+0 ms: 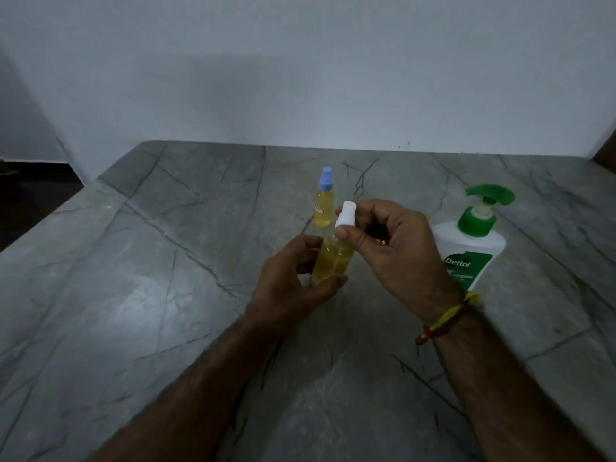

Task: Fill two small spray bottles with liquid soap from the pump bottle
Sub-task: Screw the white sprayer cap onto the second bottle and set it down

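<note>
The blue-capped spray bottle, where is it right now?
In the head view, the blue-capped spray bottle stands upright on the grey counter, just behind the hand-held bottle, left of the pump bottle.

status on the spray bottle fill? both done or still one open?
Mostly done, it seems. The blue-capped spray bottle stands on the counter, capped and full of yellow liquid. In hand: the left hand grips the second spray bottle, also yellow-filled, while the right hand pinches its white spray cap, apparently screwing it. Left: finish capping, set it down. The pump bottle stands untouched.
</note>
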